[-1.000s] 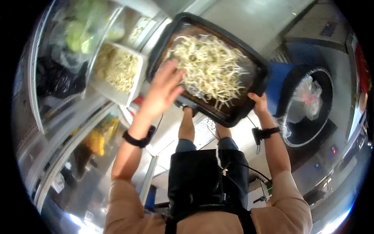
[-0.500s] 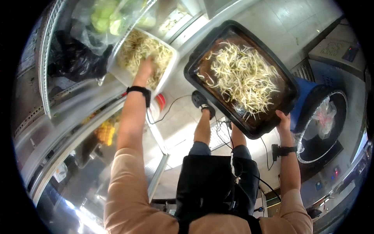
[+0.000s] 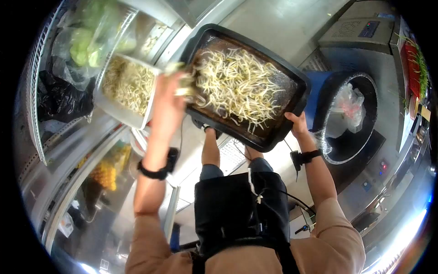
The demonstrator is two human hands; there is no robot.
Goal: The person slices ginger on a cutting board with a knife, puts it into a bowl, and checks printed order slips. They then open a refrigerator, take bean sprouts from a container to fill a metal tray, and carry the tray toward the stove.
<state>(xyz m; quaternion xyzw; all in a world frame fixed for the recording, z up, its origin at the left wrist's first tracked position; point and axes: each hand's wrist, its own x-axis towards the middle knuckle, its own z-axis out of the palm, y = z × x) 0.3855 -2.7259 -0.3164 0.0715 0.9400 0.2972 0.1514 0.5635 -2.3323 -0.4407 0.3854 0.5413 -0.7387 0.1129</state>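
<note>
My left hand (image 3: 169,93) is blurred by motion between the white tub and the tray, its fingers closed on a bunch of bean sprouts (image 3: 185,84). Loose sprouts trail from it over the tray's left rim. My right hand (image 3: 299,123) grips the lower right corner of a black tray (image 3: 283,132), thumb on the rim. A heap of bean sprouts (image 3: 239,86) lies on the tray's brown-stained bottom. To the left, the white tub (image 3: 132,119) holds more bean sprouts (image 3: 130,86) on a fridge shelf.
Bagged green vegetables (image 3: 84,45) and a black plastic bag (image 3: 64,98) sit behind a wire shelf edge on the left. A blue barrel (image 3: 319,93) with a black rim stands right, a plastic bag (image 3: 351,109) inside. Cables hang near my legs.
My left hand has come out of the white tub with bean sprouts and moved right to the tray's edge. The view has shifted; my right hand keeps its hold on the tray.
</note>
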